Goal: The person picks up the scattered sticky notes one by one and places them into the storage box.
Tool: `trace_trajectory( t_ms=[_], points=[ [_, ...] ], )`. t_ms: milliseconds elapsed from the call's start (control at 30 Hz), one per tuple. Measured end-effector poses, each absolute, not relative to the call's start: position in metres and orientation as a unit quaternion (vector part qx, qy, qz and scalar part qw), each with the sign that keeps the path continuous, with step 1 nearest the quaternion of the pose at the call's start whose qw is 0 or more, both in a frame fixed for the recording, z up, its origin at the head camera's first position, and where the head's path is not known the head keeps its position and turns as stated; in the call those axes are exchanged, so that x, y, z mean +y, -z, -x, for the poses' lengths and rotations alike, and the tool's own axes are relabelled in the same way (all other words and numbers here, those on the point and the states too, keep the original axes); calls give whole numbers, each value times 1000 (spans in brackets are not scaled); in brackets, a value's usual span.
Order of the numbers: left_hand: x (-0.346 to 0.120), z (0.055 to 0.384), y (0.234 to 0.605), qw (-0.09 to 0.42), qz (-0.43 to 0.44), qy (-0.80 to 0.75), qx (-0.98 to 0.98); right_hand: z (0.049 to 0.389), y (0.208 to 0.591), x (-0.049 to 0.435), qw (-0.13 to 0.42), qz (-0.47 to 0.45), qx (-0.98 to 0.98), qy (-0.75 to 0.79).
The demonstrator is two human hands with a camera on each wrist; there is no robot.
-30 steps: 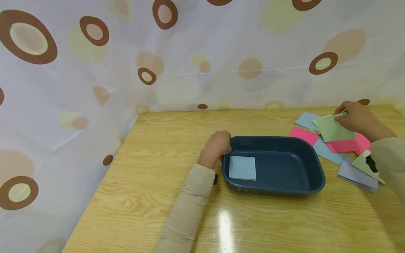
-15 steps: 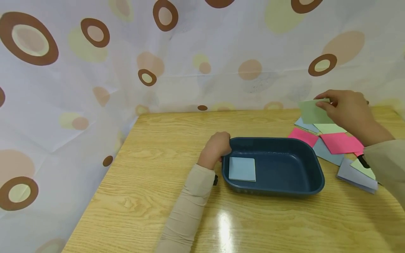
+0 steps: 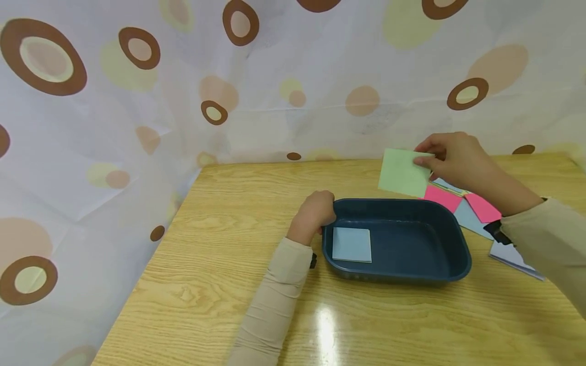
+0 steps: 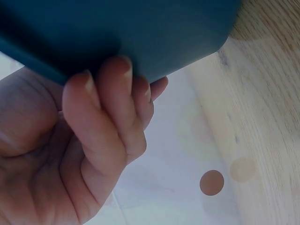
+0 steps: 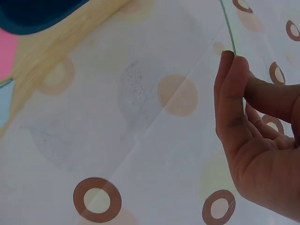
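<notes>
A dark blue rectangular basin [image 3: 403,277] stands on the wooden table. At its left end my left hand [image 3: 313,216] grips the rim; in the left wrist view the fingers [image 4: 110,112] curl against the outer wall. Inside the basin, at the left, lies a light blue square of paper [image 3: 351,245]. My right hand [image 3: 462,160] pinches a light green square of paper [image 3: 403,172] by its right edge, raised behind the basin's back rim. The right wrist view shows this green paper edge-on between thumb and fingertips.
Right of the basin lie loose papers: pink paper [image 3: 441,198], blue paper [image 3: 471,218] and a greyish-lilac piece [image 3: 515,259], partly hidden by the right arm. A patterned sheet [image 3: 320,91] hangs behind the table [image 3: 220,229].
My right hand has lifted the green paper from the pile and carried it left, to behind the basin. The left hand and basin have stayed in place.
</notes>
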State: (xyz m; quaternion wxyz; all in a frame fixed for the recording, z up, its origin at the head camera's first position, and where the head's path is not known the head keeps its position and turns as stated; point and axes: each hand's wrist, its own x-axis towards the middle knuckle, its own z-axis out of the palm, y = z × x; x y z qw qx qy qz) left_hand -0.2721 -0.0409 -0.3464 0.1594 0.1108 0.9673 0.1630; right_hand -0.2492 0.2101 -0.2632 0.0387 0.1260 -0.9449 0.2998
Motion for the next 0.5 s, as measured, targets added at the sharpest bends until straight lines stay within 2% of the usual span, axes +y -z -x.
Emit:
trace_trajectory(
  t_ms=[500],
  points=[
    [-41,272,345,160,-103,-163,968,256,297,154,-149,-211,-922,-288]
  ],
)
